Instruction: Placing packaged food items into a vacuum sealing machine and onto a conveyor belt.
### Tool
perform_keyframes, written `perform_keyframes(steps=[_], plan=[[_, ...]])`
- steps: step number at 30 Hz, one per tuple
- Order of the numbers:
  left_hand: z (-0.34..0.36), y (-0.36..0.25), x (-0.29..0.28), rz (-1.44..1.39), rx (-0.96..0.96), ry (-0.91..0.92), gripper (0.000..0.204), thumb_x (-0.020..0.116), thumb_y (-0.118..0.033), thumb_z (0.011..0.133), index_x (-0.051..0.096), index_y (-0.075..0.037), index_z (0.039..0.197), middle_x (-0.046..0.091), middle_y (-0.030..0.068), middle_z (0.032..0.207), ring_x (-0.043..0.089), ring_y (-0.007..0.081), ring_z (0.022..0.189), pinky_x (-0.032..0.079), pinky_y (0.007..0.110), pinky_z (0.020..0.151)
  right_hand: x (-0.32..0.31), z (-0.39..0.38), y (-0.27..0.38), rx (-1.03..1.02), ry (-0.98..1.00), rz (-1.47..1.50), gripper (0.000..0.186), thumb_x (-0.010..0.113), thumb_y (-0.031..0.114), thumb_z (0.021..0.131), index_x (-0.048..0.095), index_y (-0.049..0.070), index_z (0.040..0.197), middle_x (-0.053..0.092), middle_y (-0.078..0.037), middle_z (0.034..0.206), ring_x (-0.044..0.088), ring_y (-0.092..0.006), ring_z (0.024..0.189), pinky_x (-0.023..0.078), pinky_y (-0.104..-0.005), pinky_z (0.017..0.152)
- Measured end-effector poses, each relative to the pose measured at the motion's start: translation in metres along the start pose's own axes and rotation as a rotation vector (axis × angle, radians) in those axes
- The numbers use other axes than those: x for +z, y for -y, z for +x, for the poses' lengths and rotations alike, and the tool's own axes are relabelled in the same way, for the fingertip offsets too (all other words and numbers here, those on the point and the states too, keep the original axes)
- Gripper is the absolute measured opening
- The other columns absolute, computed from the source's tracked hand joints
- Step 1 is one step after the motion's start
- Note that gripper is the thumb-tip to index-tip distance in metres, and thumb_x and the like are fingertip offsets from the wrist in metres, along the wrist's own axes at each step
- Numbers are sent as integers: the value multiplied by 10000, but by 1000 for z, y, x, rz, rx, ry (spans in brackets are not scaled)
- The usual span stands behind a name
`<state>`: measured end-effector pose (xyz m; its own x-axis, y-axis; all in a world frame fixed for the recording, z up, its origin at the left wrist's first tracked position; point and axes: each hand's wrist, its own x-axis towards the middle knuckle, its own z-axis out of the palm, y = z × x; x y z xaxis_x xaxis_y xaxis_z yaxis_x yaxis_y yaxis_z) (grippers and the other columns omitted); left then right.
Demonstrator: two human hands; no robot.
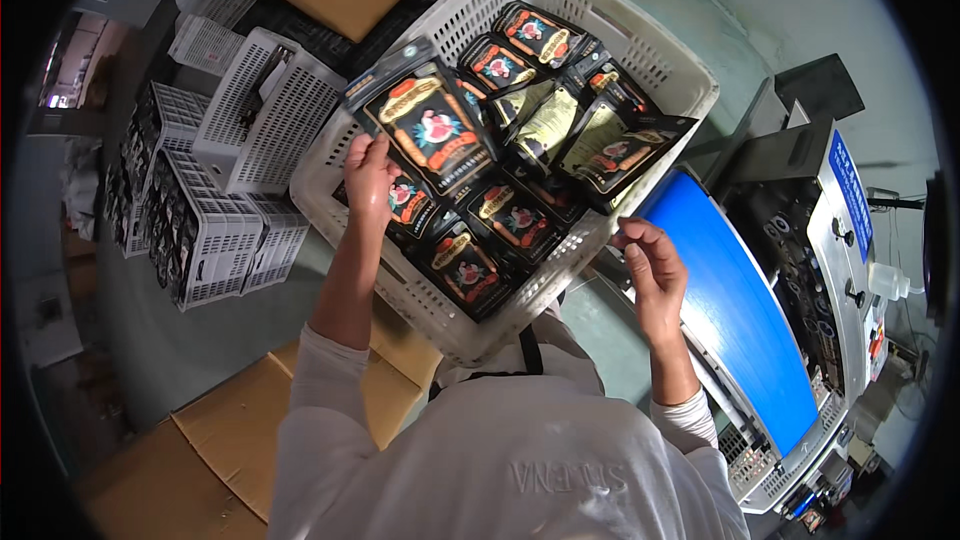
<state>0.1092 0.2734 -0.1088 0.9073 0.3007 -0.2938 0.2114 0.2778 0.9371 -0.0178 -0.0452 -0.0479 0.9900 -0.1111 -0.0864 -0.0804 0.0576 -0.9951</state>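
In view you have one left hand (370,180) and one right hand (655,275). You hold one printed black pouch (432,128); at least ten black pouches (512,222), overlapped beyond exact counting, sit in one large perforated crate (690,75). On your right you have one blue conveyor belt (735,305) and one squeeze bottle (887,281).

Right of the right grip (655,275) stood a metal-cased machine (832,245) with a blue belt (745,325) catching white glare. A pale, scuffed wall (830,0) rose beyond, ahead and to the right. Left of the left grip (370,175), white slatted crates (210,225) stood stacked on a grey-green floor (235,335); farther left, a small opening (68,90) glowed purplish-white.
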Motion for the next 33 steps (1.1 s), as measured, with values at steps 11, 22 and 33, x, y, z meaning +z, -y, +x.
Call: perform_keyframes(steps=[11,22,33], plan=[[57,87,-41,580,-134,-493,297,577,-155,782,468,39,979,553,116,807,553,208,663,466,287,585,10,-19,-18,125,80,-3,158,477,46,856,508,-26,993,548,-66,959,527,-135,852,421,-255,783],[55,79,123,1105,248,475,295,551,-284,785,571,-10,895,591,147,804,563,285,763,426,334,670,12,-42,-25,226,80,-55,164,526,73,828,547,8,977,582,-69,887,547,-131,813,434,-254,730],[54,74,141,1089,389,576,228,510,-229,801,542,-4,806,577,161,784,551,323,734,423,357,627,-1,-40,-22,188,70,-156,153,498,66,851,521,-9,982,565,-52,874,534,-109,808,430,-237,740]])
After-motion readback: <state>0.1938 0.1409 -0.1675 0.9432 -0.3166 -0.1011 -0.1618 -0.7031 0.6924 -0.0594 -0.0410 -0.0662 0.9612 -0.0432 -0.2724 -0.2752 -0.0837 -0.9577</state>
